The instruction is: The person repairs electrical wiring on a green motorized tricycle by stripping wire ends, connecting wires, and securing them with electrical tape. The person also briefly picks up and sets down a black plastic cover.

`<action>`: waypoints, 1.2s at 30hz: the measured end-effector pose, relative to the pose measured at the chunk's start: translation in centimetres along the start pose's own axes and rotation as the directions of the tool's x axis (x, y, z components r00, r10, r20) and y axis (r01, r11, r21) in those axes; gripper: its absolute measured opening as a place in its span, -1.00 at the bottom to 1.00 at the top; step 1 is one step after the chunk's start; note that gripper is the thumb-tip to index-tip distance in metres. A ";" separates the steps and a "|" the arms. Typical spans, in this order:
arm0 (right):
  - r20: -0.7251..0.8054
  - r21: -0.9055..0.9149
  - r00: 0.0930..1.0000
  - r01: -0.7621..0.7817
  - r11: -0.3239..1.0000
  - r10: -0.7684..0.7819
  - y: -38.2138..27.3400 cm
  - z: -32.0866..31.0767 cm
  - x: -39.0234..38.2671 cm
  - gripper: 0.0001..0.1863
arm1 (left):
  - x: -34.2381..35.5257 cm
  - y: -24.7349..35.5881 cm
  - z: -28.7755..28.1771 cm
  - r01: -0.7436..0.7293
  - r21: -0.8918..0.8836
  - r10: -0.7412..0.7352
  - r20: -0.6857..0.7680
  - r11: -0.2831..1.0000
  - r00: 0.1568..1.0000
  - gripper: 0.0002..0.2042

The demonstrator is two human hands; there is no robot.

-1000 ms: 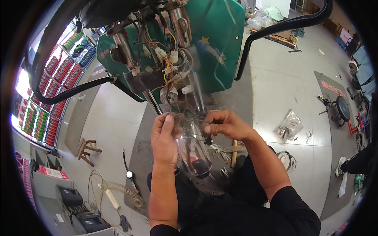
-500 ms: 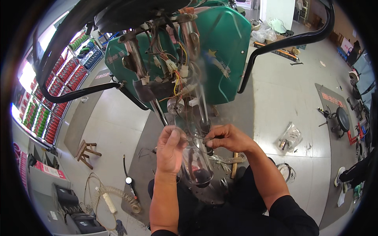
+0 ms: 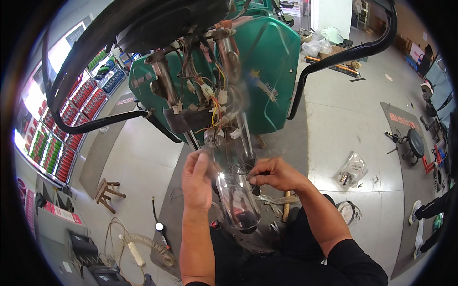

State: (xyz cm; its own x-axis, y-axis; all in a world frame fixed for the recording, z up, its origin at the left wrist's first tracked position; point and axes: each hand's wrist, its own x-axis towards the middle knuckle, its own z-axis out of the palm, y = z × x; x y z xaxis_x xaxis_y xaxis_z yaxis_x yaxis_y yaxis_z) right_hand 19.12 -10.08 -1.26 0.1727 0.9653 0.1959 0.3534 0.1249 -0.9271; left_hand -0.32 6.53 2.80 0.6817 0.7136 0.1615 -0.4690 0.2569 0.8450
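A thin dark wire (image 3: 242,173) lies in front of the person, just above a rounded, glossy cover (image 3: 239,204); whether that cover is see-through or only reflective cannot be told. The right hand (image 3: 275,174) pinches the wire between thumb and forefinger. The left hand (image 3: 196,178) is raised with thumb against curled fingers; blur leaves it unclear whether anything is gripped.

Beyond the hands is a round, pale socket (image 3: 213,137), below a tangle of slender wires with blocky white plastic connectors (image 3: 207,91). Two cylindrical, scuffed metal tubes (image 3: 163,78) flank the tangle. Behind stands a smooth green panel (image 3: 279,52) bearing a star decal, with a bent, glossy black bar (image 3: 350,51) alongside.

On the floor: a wooden stool (image 3: 107,194), a ribbed coiled hose (image 3: 153,248) and a crinkled clear bag (image 3: 353,169).
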 end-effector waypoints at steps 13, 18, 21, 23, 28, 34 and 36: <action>-0.047 -0.114 0.996 0.075 0.991 -0.081 0.3 -0.2 -0.4 -0.76 | 4.6 2.4 5.9 -0.310 0.860 0.443 0.112 0.405 0.890 -0.78; -0.089 -0.093 0.990 0.105 0.990 -0.113 0.9 -0.5 -0.7 -0.76 | 5.3 2.2 5.4 -0.321 0.790 0.452 0.063 0.522 0.890 -0.82; -0.133 -0.052 0.988 0.065 0.997 -0.072 0.8 -0.5 -0.7 -0.76 | 5.8 2.2 5.0 -0.386 0.680 0.489 0.046 0.623 0.871 -0.80; -0.140 -0.079 0.988 0.056 0.995 -0.067 0.5 -0.4 -0.7 -0.76 | 5.7 2.6 4.9 -0.414 0.648 0.507 0.049 0.639 0.860 -0.75; -0.140 -0.105 0.986 0.073 0.992 -0.087 0.3 -0.4 -0.6 -0.76 | 4.2 3.4 5.9 -0.361 0.517 0.419 0.005 0.776 0.908 -0.77; -0.154 -0.057 0.985 0.065 0.996 -0.073 0.3 -0.2 -0.5 -0.77 | 3.3 3.6 4.4 -0.321 0.284 0.322 0.042 0.904 0.946 -0.79; -0.155 -0.062 0.985 0.063 0.996 -0.072 0.2 -0.2 -0.4 -0.77 | 3.0 3.6 4.2 -0.331 0.253 0.322 0.078 0.909 0.943 -0.79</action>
State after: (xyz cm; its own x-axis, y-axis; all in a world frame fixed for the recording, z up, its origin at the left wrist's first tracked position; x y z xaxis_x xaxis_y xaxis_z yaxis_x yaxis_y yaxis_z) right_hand 19.29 -10.53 -1.49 0.2869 0.9066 0.3096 0.4203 0.1713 -0.8911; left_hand 2.38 6.88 8.49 0.5357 0.7053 0.4643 -0.5103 -0.1677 0.8435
